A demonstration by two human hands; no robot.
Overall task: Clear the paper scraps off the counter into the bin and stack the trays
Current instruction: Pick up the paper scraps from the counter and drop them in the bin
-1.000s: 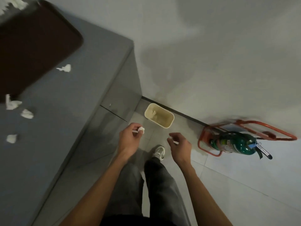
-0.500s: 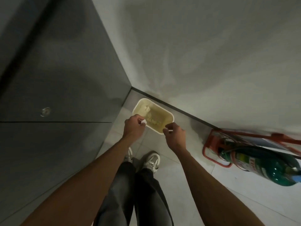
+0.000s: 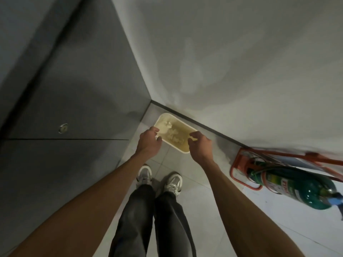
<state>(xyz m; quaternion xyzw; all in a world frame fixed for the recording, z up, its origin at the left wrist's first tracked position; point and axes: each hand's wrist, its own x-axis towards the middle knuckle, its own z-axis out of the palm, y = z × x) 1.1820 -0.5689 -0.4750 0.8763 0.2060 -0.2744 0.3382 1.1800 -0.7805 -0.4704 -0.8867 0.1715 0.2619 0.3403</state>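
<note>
Two bare forearms rise from the bottom corners of the frame and converge toward the centre. Between them hang dark trousers (image 3: 148,219), ending in a pair of pale trainers, the left shoe (image 3: 144,175) and the right shoe (image 3: 173,183), planted side by side on the light tiled floor (image 3: 204,204).

Just beyond the toes, the left hand (image 3: 148,140) and the right hand (image 3: 200,145) hover apart from each other, backs up, fingers loosely curled and parted, gripping nothing that shows. The left hand hangs over the near left edge of the bin (image 3: 183,145), the right over its near right corner.

The bin is a small cream rectangular tub standing on the floor at centre frame, set into the corner where the grey cabinet side meets the wall. Crumpled paper scraps (image 3: 171,135) lie inside it, pale lumps on its bottom between the two hands.

Filling the left of the frame is the grey cabinet side of the counter (image 3: 74,108), with a small round metal lock (image 3: 63,128) above a horizontal seam. At the right edge, a green fire extinguisher (image 3: 300,188) leans in a red stand (image 3: 310,155) on the floor.

Behind the bin a dark baseboard (image 3: 204,126) runs diagonally, and above it the pale wall (image 3: 241,62) fills the upper right.
</note>
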